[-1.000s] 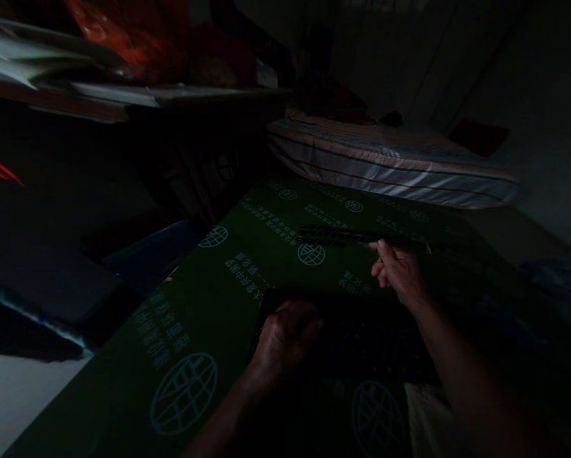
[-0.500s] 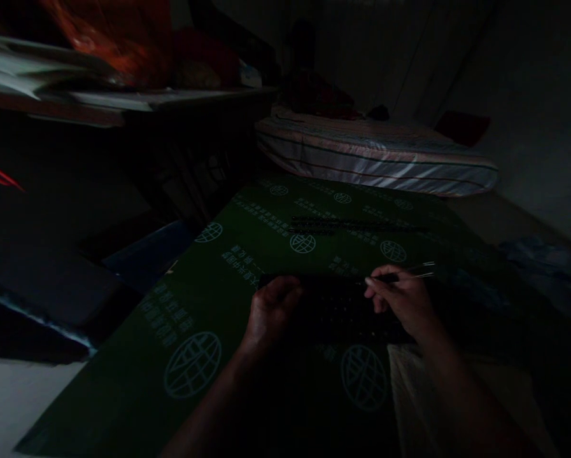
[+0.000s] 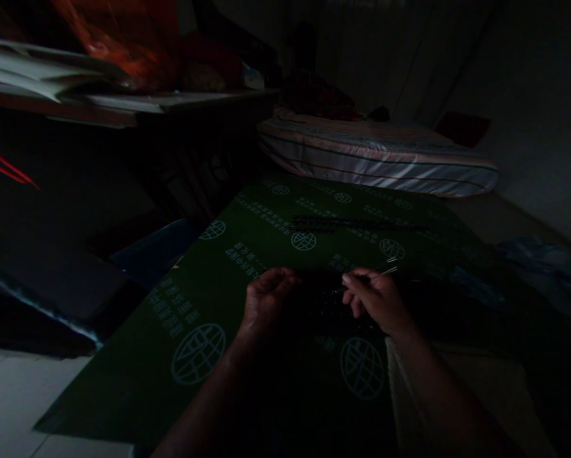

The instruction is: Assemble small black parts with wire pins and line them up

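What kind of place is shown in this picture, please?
Probably a dim room in a home, perhaps a bedroom also used for handwork. A thick mattress in a pale striped cover lies behind a green board printed with white globes; an orange plastic bag sits on a cluttered surface.

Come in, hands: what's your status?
Right hand holding shiny-tipped piece. Left hand at left end of dark panel, grip unclear. Dark strips beyond on green board, apart from both hands.
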A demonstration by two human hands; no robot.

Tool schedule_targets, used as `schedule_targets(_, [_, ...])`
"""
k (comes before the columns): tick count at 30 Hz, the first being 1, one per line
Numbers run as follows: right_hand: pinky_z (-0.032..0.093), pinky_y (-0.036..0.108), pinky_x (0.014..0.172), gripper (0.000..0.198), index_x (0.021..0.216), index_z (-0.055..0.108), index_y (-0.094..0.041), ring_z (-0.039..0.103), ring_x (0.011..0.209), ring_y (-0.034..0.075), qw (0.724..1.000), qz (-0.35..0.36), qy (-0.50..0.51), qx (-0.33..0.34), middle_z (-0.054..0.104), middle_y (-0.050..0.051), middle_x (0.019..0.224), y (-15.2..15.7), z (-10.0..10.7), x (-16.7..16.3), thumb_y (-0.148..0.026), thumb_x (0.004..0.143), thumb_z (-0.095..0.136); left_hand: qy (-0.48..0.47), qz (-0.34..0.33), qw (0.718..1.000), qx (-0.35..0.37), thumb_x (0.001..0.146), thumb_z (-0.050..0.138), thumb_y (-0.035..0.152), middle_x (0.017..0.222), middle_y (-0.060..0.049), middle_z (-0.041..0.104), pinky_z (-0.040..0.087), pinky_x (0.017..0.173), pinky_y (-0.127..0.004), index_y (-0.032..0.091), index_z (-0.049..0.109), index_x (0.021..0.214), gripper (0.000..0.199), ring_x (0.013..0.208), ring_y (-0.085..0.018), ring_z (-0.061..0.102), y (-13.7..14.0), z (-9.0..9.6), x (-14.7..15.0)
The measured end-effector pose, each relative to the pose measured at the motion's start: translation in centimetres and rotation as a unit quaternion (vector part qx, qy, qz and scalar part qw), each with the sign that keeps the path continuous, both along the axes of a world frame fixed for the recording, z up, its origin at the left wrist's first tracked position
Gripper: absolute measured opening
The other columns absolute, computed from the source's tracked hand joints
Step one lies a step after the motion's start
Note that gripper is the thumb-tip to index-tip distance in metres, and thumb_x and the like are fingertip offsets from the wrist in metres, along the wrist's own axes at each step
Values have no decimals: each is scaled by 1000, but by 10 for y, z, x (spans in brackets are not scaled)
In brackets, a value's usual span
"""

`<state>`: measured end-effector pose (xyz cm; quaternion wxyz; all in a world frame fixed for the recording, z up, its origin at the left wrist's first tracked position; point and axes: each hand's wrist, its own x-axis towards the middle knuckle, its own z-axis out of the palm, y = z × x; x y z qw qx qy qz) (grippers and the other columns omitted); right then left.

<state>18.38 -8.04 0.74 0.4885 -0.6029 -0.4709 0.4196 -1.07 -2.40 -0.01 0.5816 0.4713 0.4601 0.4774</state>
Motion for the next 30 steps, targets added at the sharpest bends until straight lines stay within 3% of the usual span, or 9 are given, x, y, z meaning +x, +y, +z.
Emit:
schedule_targets(12, [30,18,37,20,72,58,-17,43,34,7,972,50,-227,-39,54,-4,46,25,5,-25,-35,77,50,4,-12,1000,6,64,70,24,73,-3,71,49,63,-23,15,65,77,17,67,-15,65,0,-3,1])
schedule_targets(17, [30,20,43,20,70,61,-18,48,42,10,920,86,-383,2,57,-1,49,27,11,-36,-30,79,47,22,-17,999,30,65,69,25,74,-2,70,49,63,-22,16,66,77,15,67,-14,64,1,-9,1])
schedule_targets(22, [37,24,54,21,83,65,-20,60,59,16,868,59,-493,-3,67,5,64,28,13,-46,-32,79,48,112,-39,989,84,67,66,30,79,-3,70,51,67,-25,17,66,80,19,73,-17,65,2,-9,0])
schedule_targets(27, [42,26,59,24,93,63,-22,64,69,19,874,58,-482,-2,69,4,73,33,2,-43,-34,80,46,229,-50,963,132,67,63,37,88,-4,70,50,75,-28,19,66,82,24,83,-22,65,6,-5,2])
schedule_targets(30, [44,26,61,27,101,58,-21,64,70,18,900,24,-434,1,69,3,76,39,-5,-36,-34,79,49,295,-91,937,163,69,60,43,96,-3,70,50,78,-28,21,66,88,30,88,-23,64,12,-10,1])
